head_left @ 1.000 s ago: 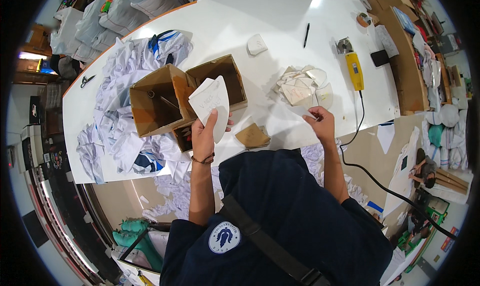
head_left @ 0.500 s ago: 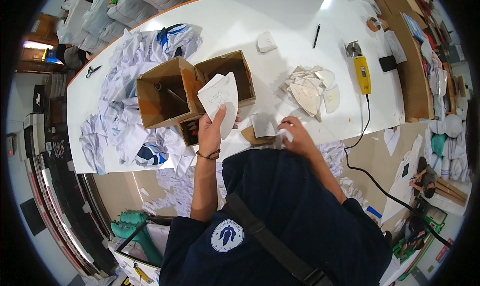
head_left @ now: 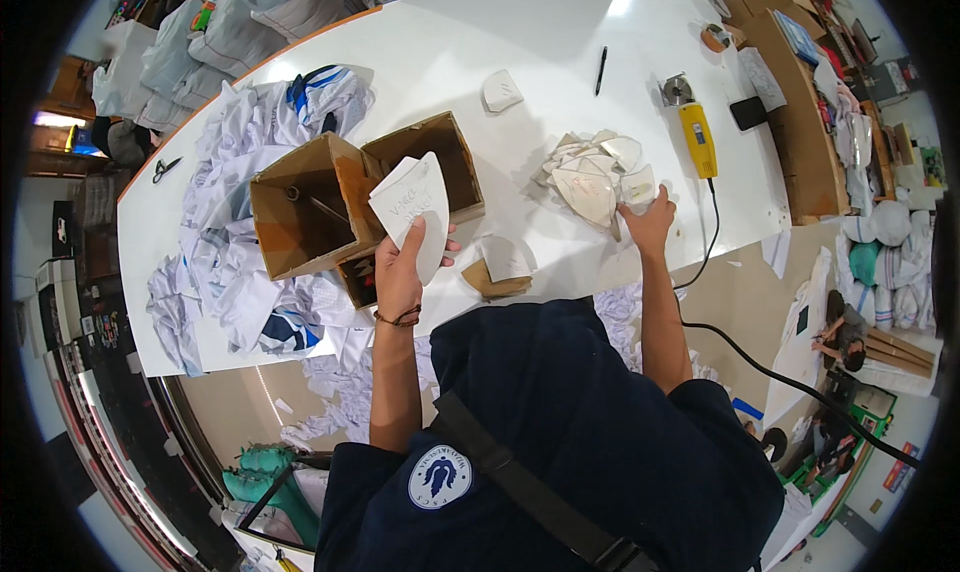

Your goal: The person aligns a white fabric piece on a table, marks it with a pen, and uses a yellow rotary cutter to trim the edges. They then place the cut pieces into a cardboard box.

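My left hand (head_left: 402,277) is closed on a few white paper pattern pieces (head_left: 413,207) with handwriting on them, thumb on top, held just over the cardboard boxes. At the near edge of a loose pile of cream paper pattern pieces (head_left: 585,192), my right hand (head_left: 650,222) has its thumb and fingers spread around one small piece (head_left: 638,184). Between the two hands, a white paper piece (head_left: 508,256) lies over a brown card piece (head_left: 492,284) at the table's near edge. A single pattern piece (head_left: 502,91) lies farther off.
Open cardboard boxes (head_left: 310,212) stand beside a heap of white and blue fabric (head_left: 225,202). A yellow corded electric cutter (head_left: 697,142) lies at the right, its black cord trailing off the table. Also there are a phone (head_left: 748,114), a pen (head_left: 601,71) and scissors (head_left: 166,170).
My right hand has moved right and away from me, from the brown card to the pattern pile. The white scrap at its fingers is gone from them. My left hand still holds its pieces.
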`<state>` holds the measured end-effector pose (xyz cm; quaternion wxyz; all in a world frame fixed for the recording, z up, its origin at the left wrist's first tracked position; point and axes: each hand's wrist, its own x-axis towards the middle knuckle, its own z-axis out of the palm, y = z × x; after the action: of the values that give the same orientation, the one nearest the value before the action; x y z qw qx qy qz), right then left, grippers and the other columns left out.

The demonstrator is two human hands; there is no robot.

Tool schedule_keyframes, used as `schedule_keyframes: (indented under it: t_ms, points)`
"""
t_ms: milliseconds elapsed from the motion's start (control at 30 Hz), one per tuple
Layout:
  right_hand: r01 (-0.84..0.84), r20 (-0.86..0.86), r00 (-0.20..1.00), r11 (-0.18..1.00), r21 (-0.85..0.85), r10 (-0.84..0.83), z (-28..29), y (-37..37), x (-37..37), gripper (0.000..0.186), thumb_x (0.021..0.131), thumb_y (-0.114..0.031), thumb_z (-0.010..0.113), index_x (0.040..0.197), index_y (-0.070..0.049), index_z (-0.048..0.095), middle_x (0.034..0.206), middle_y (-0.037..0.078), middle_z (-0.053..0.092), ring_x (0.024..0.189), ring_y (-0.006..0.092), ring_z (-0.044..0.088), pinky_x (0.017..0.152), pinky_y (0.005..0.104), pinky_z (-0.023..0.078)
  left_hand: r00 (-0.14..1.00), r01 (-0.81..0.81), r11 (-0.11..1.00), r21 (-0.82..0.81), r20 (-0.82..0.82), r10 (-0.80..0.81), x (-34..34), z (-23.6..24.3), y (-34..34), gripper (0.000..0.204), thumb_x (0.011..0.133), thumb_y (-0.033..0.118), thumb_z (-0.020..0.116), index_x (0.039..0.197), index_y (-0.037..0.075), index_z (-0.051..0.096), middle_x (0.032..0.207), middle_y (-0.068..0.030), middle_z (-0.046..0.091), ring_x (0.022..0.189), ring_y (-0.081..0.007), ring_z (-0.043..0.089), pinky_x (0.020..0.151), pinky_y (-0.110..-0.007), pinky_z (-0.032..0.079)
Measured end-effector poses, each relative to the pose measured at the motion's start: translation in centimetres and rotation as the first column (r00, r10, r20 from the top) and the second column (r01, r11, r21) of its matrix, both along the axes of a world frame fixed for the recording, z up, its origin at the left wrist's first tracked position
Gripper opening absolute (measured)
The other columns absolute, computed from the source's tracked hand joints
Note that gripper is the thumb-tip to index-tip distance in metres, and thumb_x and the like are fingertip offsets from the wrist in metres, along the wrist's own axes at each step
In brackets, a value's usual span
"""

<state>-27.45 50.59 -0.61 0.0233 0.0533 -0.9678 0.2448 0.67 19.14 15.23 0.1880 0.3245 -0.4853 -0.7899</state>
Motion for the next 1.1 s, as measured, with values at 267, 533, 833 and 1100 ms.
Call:
schedule_keyframes:
  t_ms: [267, 533, 833, 1100]
  points:
    - [0.093, 0.127, 0.99, 0.966, -0.24, -0.063, -3.2, 1.7, -2.9, 0.064, 0.072, -0.023, 0.088, 0.12, 0.007, 0.058, 0.09, 0.011, 0.067, 0.074, 0.0227, 0.063, 0.074, 0.0327, 0.052, 0.997, -0.081, 0.991, 0.104, 0.028, 0.079, -0.6, 0.1, -0.8, 0.035, 0.105, 0.024, 0.055, 0.121, -0.006, 0.063, 0.105, -0.0196, 0.072, 0.08, -0.0248, 0.074, 0.062, -0.03, 0.058]
    - [0.374, 0.345, 0.925, 0.555, -0.743, -0.161, 3.9, 0.0, 0.9, 0.021, 0.089, -0.016, 0.078, 0.091, -0.006, 0.059, 0.071, -0.002, 0.05, 0.064, 0.0075, 0.053, 0.049, 0.0234, 0.039, 0.999, -0.044, 0.982, 0.182, -0.019, 0.048, -1.3, -0.2, -0.8, 0.036, 0.103, 0.021, 0.057, 0.127, -0.006, 0.059, 0.109, -0.0204, 0.072, 0.081, -0.0263, 0.074, 0.066, -0.031, 0.06]
    - [0.016, 0.299, 0.875, 0.596, -0.803, 0.38, 8.3, -3.3, 7.6, 0.018, 0.092, -0.014, 0.075, 0.102, -0.002, 0.066, 0.077, -0.002, 0.061, 0.065, 0.0049, 0.055, 0.055, 0.0227, 0.044, 0.995, -0.054, 0.964, 0.261, 0.091, 0.031, -1.8, 0.7, -1.3, 0.037, 0.1, 0.022, 0.065, 0.121, -0.008, 0.06, 0.102, -0.0186, 0.072, 0.083, -0.0229, 0.073, 0.069, -0.027, 0.059]
    - [-0.157, 0.49, 0.571, 0.674, -0.722, 0.659, 9.9, -6.8, 11.6, 0.027, 0.091, -0.017, 0.076, 0.109, 0.002, 0.068, 0.083, 0.004, 0.069, 0.066, 0.0112, 0.061, 0.06, 0.026, 0.05, 0.992, 0.008, 0.974, 0.224, 0.119, -0.036, -2.2, 0.8, -1.5, 0.034, 0.099, 0.02, 0.065, 0.119, -0.007, 0.059, 0.102, -0.0175, 0.071, 0.085, -0.0219, 0.071, 0.072, -0.027, 0.058]
